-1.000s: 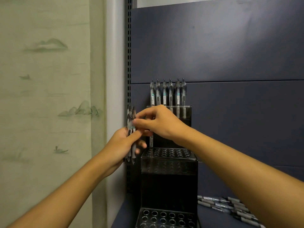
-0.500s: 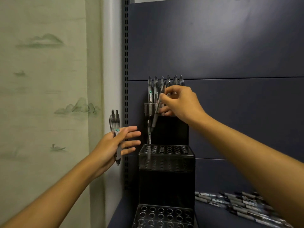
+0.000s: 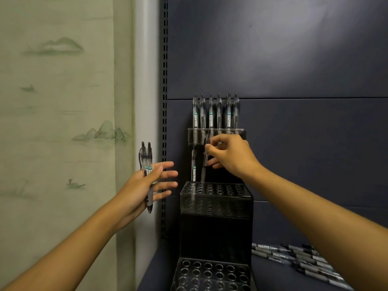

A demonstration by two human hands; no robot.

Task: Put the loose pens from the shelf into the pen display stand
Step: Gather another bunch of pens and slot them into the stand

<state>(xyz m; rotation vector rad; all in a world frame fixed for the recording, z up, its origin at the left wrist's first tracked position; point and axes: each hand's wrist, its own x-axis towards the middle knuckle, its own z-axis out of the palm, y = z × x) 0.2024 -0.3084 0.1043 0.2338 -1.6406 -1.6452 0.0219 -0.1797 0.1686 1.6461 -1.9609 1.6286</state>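
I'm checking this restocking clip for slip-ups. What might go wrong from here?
The right hand pinches a tilted pen over the middle tier; it may miss its hole or knock the standing pen beside it. The left hand holds two spare pens with fingers straight; they could slip.

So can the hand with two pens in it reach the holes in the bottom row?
Probably yes. The left hand is beside the stand, and the bottom row of holes lies open below it with nothing across the way. It already holds two pens.
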